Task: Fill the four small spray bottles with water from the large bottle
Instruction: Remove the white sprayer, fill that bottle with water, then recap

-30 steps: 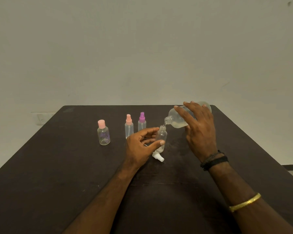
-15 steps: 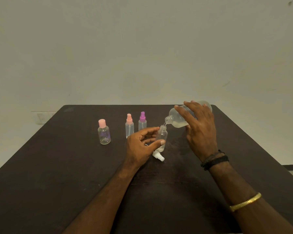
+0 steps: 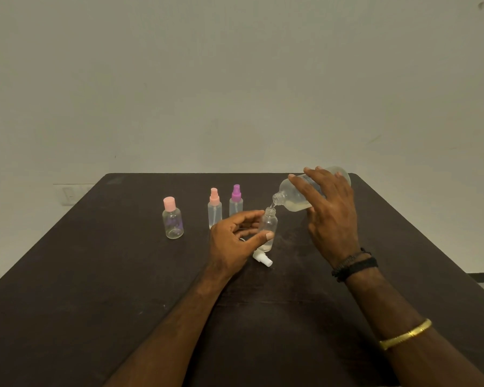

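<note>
1. Head view: my right hand (image 3: pixel 331 216) grips the large bottle (image 3: pixel 296 195) from above, fingers spread over its body, tipping it down to my left so its open neck sits just above the mouth of the open bottle (image 3: pixel 268 229).
2. A thin stream of water runs from that neck into the open bottle — a little water already shows at its bottom, and the rest looks clear.
3. The large bottle holds a pool of water along its lower side; its upper part looks empty.
4. My left hand (image 3: pixel 235 241) steadies the open bottle, which stands upright on the table (image 3: pixel 95 289) — thumb across its front, fingers curled round its left and far side.
5. The white sprayer (image 3: pixel 262 258) lies on its side on the table, just in front of the open bottle and next to my left thumb.
6. Three capped bottles stand further left, all upright: the purple-top bottle (image 3: pixel 236 203) just behind my left fingers, the slim pink-top bottle (image 3: pixel 214 208) right beside it, and the round pink-cap bottle (image 3: pixel 172 218) well apart on the far left.
7. I cannot tell how much water, if any, those three hold.
8. On my right arm there is a black band (image 3: pixel 355 265) at the wrist and a gold bangle (image 3: pixel 405 334) nearer the elbow.
</note>
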Action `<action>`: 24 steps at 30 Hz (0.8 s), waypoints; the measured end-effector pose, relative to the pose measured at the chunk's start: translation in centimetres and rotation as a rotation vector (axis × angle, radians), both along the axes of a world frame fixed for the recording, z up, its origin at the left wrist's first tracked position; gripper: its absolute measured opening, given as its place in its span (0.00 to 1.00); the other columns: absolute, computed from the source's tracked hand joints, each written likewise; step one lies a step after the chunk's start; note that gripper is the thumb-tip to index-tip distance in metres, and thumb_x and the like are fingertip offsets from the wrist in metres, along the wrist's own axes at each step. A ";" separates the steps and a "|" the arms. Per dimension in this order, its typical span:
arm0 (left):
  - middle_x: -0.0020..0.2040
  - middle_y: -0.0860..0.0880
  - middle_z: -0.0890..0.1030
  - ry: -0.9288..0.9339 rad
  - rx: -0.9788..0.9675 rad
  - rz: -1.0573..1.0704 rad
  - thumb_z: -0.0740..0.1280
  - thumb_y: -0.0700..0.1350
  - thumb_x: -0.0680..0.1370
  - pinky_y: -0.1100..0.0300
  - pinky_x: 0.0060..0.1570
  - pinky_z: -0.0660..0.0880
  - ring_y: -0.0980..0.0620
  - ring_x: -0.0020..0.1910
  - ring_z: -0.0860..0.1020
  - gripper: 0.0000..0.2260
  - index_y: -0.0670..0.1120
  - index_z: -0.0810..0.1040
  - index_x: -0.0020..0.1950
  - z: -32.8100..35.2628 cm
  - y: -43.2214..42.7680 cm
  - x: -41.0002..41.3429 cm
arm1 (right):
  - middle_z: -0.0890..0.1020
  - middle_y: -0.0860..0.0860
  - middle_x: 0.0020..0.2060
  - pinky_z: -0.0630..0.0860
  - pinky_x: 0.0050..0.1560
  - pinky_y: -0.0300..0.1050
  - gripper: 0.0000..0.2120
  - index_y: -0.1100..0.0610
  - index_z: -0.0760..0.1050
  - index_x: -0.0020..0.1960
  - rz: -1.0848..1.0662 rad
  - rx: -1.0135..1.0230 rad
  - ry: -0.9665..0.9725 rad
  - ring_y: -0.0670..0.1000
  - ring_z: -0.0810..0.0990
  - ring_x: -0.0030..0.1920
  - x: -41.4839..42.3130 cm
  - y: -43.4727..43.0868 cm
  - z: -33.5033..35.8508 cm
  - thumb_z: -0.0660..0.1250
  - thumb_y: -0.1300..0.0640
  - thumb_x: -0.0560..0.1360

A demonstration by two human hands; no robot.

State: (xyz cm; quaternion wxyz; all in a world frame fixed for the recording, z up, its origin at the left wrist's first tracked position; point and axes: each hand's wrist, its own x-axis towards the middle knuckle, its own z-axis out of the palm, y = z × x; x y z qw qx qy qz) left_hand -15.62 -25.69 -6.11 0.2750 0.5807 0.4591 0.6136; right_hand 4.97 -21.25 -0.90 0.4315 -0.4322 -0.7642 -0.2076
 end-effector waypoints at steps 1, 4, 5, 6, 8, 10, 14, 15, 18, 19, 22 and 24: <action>0.57 0.48 0.86 0.002 -0.002 0.002 0.81 0.41 0.70 0.51 0.54 0.84 0.53 0.53 0.86 0.23 0.42 0.83 0.64 0.0 0.0 0.0 | 0.74 0.54 0.72 0.51 0.81 0.55 0.38 0.49 0.73 0.74 0.000 -0.001 0.000 0.58 0.68 0.76 0.0 0.0 0.0 0.68 0.77 0.70; 0.57 0.48 0.86 0.002 -0.006 0.000 0.81 0.41 0.70 0.51 0.54 0.84 0.53 0.53 0.86 0.23 0.43 0.83 0.64 0.0 0.0 0.0 | 0.74 0.54 0.72 0.52 0.81 0.55 0.38 0.50 0.74 0.74 0.005 -0.001 0.003 0.58 0.68 0.75 0.1 -0.1 0.1 0.67 0.77 0.70; 0.57 0.48 0.86 0.000 -0.006 -0.004 0.81 0.41 0.70 0.51 0.54 0.84 0.53 0.53 0.86 0.23 0.43 0.83 0.64 0.0 0.0 0.0 | 0.74 0.54 0.72 0.52 0.81 0.55 0.37 0.50 0.74 0.73 0.006 0.001 0.005 0.58 0.68 0.75 0.1 -0.1 0.1 0.67 0.77 0.70; 0.57 0.48 0.86 -0.002 -0.007 -0.008 0.81 0.40 0.70 0.52 0.54 0.84 0.53 0.53 0.86 0.23 0.43 0.83 0.64 0.0 -0.1 0.0 | 0.75 0.54 0.71 0.52 0.80 0.55 0.37 0.50 0.75 0.73 0.008 0.002 0.008 0.58 0.68 0.75 0.0 -0.2 0.1 0.67 0.77 0.69; 0.56 0.49 0.86 -0.005 -0.006 -0.012 0.81 0.40 0.70 0.53 0.54 0.84 0.53 0.53 0.86 0.23 0.43 0.83 0.64 0.1 -0.1 0.0 | 0.75 0.55 0.71 0.53 0.80 0.56 0.37 0.50 0.75 0.73 0.010 0.003 0.011 0.58 0.68 0.75 0.0 -0.3 0.1 0.66 0.77 0.70; 0.56 0.49 0.86 -0.005 -0.005 -0.012 0.81 0.40 0.70 0.53 0.54 0.84 0.53 0.53 0.86 0.22 0.43 0.83 0.64 0.1 -0.2 0.1 | 0.75 0.55 0.71 0.53 0.80 0.56 0.37 0.50 0.75 0.73 0.011 0.005 0.009 0.58 0.68 0.75 0.1 -0.3 0.0 0.65 0.77 0.70; 0.57 0.48 0.86 -0.002 -0.010 -0.016 0.81 0.41 0.71 0.50 0.55 0.84 0.53 0.54 0.86 0.23 0.42 0.82 0.64 0.0 -0.1 0.0 | 0.75 0.55 0.71 0.53 0.80 0.57 0.37 0.51 0.74 0.73 0.013 0.001 0.007 0.59 0.68 0.75 0.1 -0.2 0.0 0.65 0.77 0.70; 0.57 0.48 0.86 0.000 -0.009 -0.015 0.81 0.41 0.71 0.50 0.55 0.84 0.52 0.54 0.86 0.23 0.42 0.82 0.64 0.0 -0.1 -0.1 | 0.75 0.55 0.71 0.53 0.80 0.57 0.37 0.51 0.75 0.73 0.013 0.000 0.006 0.59 0.68 0.75 0.1 -0.2 0.0 0.65 0.77 0.70; 0.57 0.49 0.86 0.002 -0.007 -0.012 0.81 0.41 0.71 0.50 0.55 0.84 0.53 0.54 0.86 0.23 0.42 0.83 0.64 -0.1 0.0 0.0 | 0.75 0.55 0.71 0.54 0.80 0.58 0.37 0.51 0.74 0.73 0.009 0.001 0.003 0.59 0.68 0.75 0.1 -0.2 0.0 0.66 0.77 0.70; 0.57 0.49 0.86 0.000 -0.006 -0.011 0.81 0.41 0.70 0.50 0.55 0.84 0.53 0.54 0.86 0.23 0.43 0.83 0.64 -0.1 -0.1 0.0 | 0.75 0.55 0.72 0.53 0.80 0.57 0.37 0.51 0.74 0.74 0.008 0.001 0.002 0.59 0.68 0.75 0.1 -0.2 0.0 0.66 0.77 0.70; 0.57 0.49 0.86 -0.005 -0.007 -0.014 0.81 0.40 0.70 0.50 0.55 0.84 0.52 0.54 0.86 0.23 0.43 0.83 0.64 -0.1 0.0 -0.1 | 0.74 0.55 0.72 0.53 0.80 0.57 0.38 0.50 0.74 0.74 0.005 0.000 0.000 0.59 0.68 0.75 0.2 -0.2 0.0 0.66 0.78 0.69; 0.57 0.49 0.86 0.000 -0.006 -0.014 0.81 0.40 0.70 0.50 0.55 0.84 0.52 0.54 0.86 0.23 0.43 0.83 0.64 -0.1 0.0 -0.1 | 0.75 0.55 0.71 0.53 0.80 0.57 0.39 0.50 0.74 0.73 0.003 0.000 -0.002 0.59 0.68 0.75 0.2 -0.3 0.0 0.66 0.78 0.68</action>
